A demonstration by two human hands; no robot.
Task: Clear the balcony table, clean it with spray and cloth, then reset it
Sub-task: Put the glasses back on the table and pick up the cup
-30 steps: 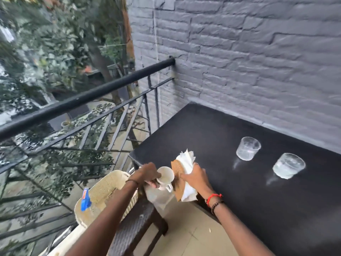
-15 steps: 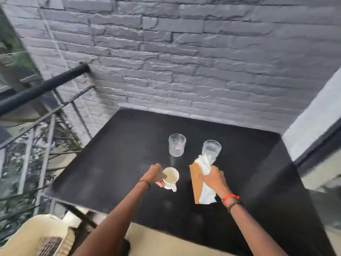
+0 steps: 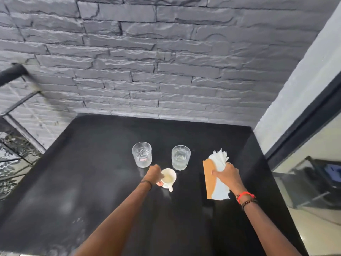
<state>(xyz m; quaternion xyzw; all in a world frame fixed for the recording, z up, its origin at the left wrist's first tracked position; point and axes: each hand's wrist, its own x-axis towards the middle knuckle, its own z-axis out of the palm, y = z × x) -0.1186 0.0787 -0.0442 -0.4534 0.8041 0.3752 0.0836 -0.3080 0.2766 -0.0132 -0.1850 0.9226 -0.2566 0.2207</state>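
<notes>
The black balcony table (image 3: 92,182) fills the lower view, against a grey brick wall. My left hand (image 3: 154,174) grips a small white cup (image 3: 168,179) by its rim, just in front of two clear glasses, one (image 3: 142,154) on the left and one (image 3: 180,157) on the right. My right hand (image 3: 227,177) holds a brown napkin holder (image 3: 209,179) stuffed with white paper napkins (image 3: 219,157), over the table's right part, to the right of the glasses. Whether cup and holder touch the tabletop I cannot tell.
A black metal railing (image 3: 11,74) runs off at the far left with foliage below it. A white wall and a dark-framed glass door (image 3: 304,145) stand along the table's right side.
Both hands carried the cup and napkin holder from the table's left edge over the tabletop. The cup now sits near the glasses and the holder has moved right of them. The view swung rightward.
</notes>
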